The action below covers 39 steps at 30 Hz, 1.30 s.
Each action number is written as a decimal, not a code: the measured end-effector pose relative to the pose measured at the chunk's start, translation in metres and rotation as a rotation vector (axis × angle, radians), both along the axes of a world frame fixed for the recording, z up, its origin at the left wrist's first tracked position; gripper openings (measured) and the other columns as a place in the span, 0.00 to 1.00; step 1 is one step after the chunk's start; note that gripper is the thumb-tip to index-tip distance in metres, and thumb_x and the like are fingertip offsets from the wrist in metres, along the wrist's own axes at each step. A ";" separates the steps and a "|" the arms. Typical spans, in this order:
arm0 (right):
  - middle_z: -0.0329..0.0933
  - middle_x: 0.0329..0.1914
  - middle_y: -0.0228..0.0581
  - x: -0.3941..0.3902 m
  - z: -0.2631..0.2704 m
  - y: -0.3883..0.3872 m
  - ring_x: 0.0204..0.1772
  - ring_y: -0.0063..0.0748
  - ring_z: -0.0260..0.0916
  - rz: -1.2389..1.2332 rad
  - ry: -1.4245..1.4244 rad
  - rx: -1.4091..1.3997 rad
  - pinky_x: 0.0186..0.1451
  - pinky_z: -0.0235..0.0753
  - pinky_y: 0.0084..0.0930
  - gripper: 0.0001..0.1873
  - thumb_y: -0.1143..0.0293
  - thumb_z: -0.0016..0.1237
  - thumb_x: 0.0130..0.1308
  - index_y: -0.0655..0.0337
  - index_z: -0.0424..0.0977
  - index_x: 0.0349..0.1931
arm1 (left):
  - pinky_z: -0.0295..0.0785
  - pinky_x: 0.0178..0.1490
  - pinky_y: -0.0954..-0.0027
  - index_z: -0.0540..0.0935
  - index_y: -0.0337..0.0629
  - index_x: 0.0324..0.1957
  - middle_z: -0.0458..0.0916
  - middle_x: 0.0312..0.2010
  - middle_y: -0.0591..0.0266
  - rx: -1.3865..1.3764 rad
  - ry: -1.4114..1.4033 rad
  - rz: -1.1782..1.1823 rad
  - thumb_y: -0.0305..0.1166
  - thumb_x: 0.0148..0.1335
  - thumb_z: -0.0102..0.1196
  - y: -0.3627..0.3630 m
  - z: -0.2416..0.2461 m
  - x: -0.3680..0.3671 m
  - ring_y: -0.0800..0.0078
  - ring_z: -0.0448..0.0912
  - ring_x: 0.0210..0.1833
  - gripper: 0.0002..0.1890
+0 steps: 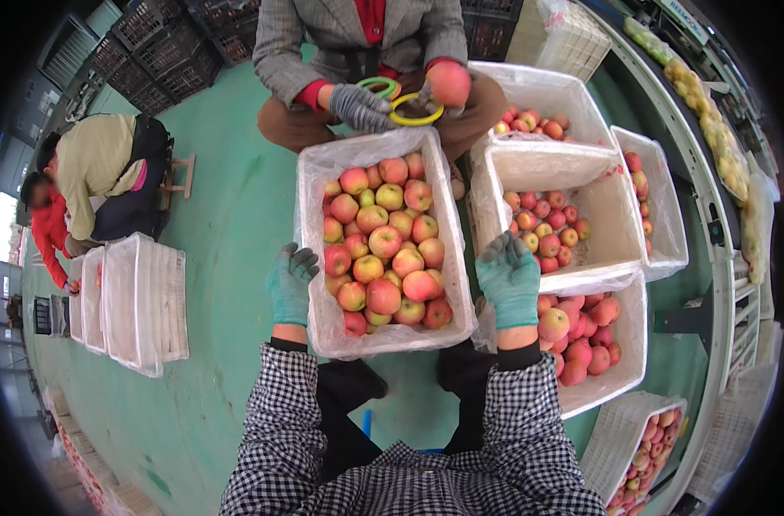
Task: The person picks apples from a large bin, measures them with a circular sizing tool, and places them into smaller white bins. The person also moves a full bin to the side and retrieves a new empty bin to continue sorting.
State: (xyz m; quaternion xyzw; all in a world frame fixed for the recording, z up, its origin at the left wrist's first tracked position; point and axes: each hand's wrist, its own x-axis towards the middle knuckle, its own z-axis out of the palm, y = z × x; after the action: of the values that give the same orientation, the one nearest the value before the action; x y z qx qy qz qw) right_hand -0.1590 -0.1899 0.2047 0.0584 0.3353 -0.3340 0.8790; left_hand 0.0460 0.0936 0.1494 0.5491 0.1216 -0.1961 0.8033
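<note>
Before me stands a white plastic crate (464,284) lined with clear film and filled with red-and-yellow apples (385,242). My left hand (291,284), in a teal glove with dark grey fingertips, is beside the crate's left wall, its fingers loosely bent and nothing visible in them. On the other side my right hand (509,277), gloved alike, hovers between this crate and the crates at right. Its fingers are bent and close together, and no apple shows in them.
Opposite me a seated person's striped gloves (360,106) hold a yellow sizing ring (418,119), green rings (379,87) and an apple (449,84). Part-filled crates (569,164) crowd the right beside a conveyor (721,271). At left, two people crouch near stacked white crates (147,303).
</note>
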 end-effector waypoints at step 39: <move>0.77 0.37 0.42 0.030 -0.003 0.046 0.37 0.33 0.77 0.433 -0.080 -0.411 0.42 0.78 0.27 0.17 0.68 0.44 0.70 0.68 0.66 0.55 | 0.71 0.59 0.53 0.76 0.42 0.55 0.75 0.58 0.49 1.671 -0.559 -1.347 0.39 0.53 0.56 -0.227 -0.102 0.084 0.52 0.74 0.61 0.25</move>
State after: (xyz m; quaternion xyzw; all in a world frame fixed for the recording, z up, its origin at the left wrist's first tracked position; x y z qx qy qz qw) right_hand -0.1293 -0.1438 0.2021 -0.1805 0.2302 -0.1971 0.9357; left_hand 0.1296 -0.1329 0.0476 0.8969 -0.2932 -0.3183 -0.0913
